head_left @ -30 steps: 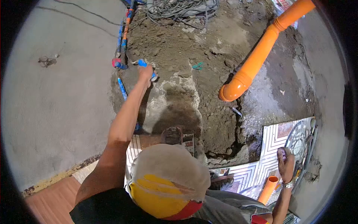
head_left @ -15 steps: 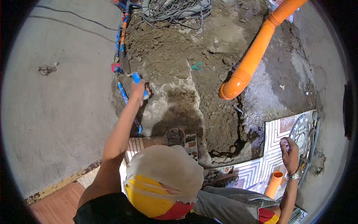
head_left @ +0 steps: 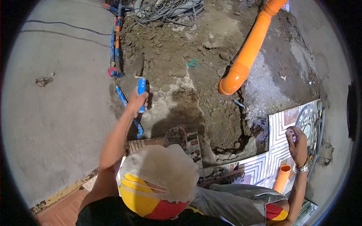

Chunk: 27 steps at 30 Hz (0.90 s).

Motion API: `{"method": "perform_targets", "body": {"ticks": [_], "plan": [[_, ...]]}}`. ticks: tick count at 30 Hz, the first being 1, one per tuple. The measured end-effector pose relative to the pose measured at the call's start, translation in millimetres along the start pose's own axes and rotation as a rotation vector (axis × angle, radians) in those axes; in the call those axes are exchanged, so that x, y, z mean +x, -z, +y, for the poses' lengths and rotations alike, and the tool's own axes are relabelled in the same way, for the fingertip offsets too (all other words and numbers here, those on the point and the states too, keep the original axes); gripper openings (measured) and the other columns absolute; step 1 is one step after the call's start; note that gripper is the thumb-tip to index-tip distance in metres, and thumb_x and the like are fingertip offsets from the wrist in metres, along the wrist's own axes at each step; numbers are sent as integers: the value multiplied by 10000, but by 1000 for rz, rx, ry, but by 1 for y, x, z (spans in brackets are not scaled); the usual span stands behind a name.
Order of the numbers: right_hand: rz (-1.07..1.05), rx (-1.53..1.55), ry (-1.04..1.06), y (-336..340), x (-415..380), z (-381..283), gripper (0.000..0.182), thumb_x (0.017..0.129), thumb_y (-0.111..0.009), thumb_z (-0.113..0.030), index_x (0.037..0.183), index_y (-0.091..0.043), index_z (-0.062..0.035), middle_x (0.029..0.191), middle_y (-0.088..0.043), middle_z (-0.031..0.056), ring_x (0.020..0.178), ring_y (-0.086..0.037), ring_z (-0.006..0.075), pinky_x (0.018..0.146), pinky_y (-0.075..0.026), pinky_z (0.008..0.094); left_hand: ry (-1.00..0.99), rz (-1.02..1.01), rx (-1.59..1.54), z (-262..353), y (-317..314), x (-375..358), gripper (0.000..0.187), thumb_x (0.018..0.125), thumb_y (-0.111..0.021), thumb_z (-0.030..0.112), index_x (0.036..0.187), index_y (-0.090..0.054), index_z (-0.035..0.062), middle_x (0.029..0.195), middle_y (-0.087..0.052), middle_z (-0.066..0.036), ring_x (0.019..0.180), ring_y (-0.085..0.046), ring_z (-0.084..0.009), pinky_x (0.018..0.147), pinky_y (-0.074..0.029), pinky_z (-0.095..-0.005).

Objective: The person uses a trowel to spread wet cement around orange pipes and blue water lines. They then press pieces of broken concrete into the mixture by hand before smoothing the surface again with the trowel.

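My left hand (head_left: pixel 138 101) is wrapped round the blue handle of a trowel (head_left: pixel 141 87), whose narrow dark blade points away from me over the loose soil (head_left: pixel 166 60). A cut length of blue pipe (head_left: pixel 121 95) lies just left of that hand. Off to the right, my right hand (head_left: pixel 299 146) is closed, with a small purplish thing showing at its fingertips; what it is cannot be made out. Beneath that hand is a patterned sheet (head_left: pixel 277 132). A short orange pipe (head_left: pixel 282 179) with an open end stands close to my right wrist.
A long orange drain pipe (head_left: pixel 247 56) with an elbow crosses the dug ground. Tangled cable (head_left: pixel 169 13) sits at the back. Blue and orange pipes (head_left: pixel 117 34) run along the grey wall (head_left: pixel 64 109). A green clip-like piece (head_left: pixel 192 63) lies on the soil.
My left hand and the trowel have moved slightly down and away from the pipe fitting by the wall. My right hand has risen slightly. The view has shifted a little.
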State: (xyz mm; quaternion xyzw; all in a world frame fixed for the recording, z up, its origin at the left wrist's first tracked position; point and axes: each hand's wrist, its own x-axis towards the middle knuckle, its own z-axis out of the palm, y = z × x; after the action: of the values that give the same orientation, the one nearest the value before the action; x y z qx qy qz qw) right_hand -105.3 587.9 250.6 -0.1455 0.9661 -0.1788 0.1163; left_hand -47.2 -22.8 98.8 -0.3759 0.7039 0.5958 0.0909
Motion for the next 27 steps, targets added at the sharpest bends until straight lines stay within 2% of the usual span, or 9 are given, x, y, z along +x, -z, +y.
{"method": "perform_targets", "body": {"ticks": [3, 5, 9, 11, 14, 17, 19, 25, 27], "plan": [[47, 66, -55, -3, -6, 10, 261, 990, -593, -233, 991, -628, 26, 877, -639, 179, 700, -575, 293, 651, -449, 355, 18, 107, -119, 2, 1, -6, 112, 936, -557, 133, 928, -465, 69, 678, -519, -43, 497, -523, -159, 418, -467, -332], [18, 76, -88, 1, -11, 8, 262, 988, -592, -234, 990, -634, 24, 866, -647, 183, 698, -574, 297, 653, -450, 349, -7, 164, -165, -15, 16, 36, 158, 945, -547, 172, 1039, -461, 79, 661, -510, -39, 477, -519, -176, 419, -468, -343], [-27, -21, -105, 6, -28, 11, 304, 990, -597, -278, 1017, -654, 19, 834, -656, 158, 677, -563, 249, 636, -439, 343, 5, 247, -108, 6, 16, 130, 182, 934, -511, 155, 799, -549, 38, 612, -572, -101, 476, -564, -238, 446, -455, -399], [-43, 12, -231, 18, -40, 6, 240, 981, -606, -205, 1013, -637, 31, 820, -619, 193, 674, -569, 314, 627, -436, 401, -69, 211, -77, 17, 22, 180, 163, 888, -520, 113, 757, -567, 28, 577, -572, -107, 479, -567, -226, 467, -441, -385], [35, 58, -211, 21, -58, 16, 267, 987, -601, -235, 1016, -641, 28, 818, -631, 182, 690, -579, 298, 650, -450, 374, 4, 177, -51, 27, 18, 173, 175, 898, -544, 140, 756, -562, 41, 588, -574, -92, 478, -562, -214, 453, -441, -382], [55, 125, -303, 27, -52, -4, 280, 989, -599, -251, 1009, -643, 25, 818, -640, 185, 699, -588, 318, 671, -465, 372, -42, -1, 270, 15, 19, 131, 158, 907, -569, 152, 784, -547, 57, 618, -567, -64, 470, -545, -186, 432, -455, -360], [65, 39, -137, 26, -39, -10, 277, 988, -598, -244, 1008, -642, 29, 816, -642, 192, 703, -600, 323, 677, -474, 371, -11, -32, 189, 27, 0, 98, 132, 916, -582, 152, 839, -522, 62, 652, -568, -51, 478, -547, -162, 419, -476, -337], [3, 139, -60, 15, -4, -34, 250, 972, -622, -221, 1008, -651, 24, 878, -665, 171, 723, -631, 298, 685, -494, 357, 10, -188, 327, 34, -47, 71, 195, 876, -637, 90, 945, -455, 79, 677, -528, -41, 508, -534, -148, 424, -496, -341], [-14, 117, -45, 16, -1, -40, 247, 972, -623, -221, 1012, -653, 22, 889, -669, 166, 718, -628, 292, 679, -493, 354, -82, -246, 343, 28, -77, 63, 221, 869, -648, 100, 956, -446, 76, 701, -545, -54, 516, -546, -158, 422, -497, -344]]}}
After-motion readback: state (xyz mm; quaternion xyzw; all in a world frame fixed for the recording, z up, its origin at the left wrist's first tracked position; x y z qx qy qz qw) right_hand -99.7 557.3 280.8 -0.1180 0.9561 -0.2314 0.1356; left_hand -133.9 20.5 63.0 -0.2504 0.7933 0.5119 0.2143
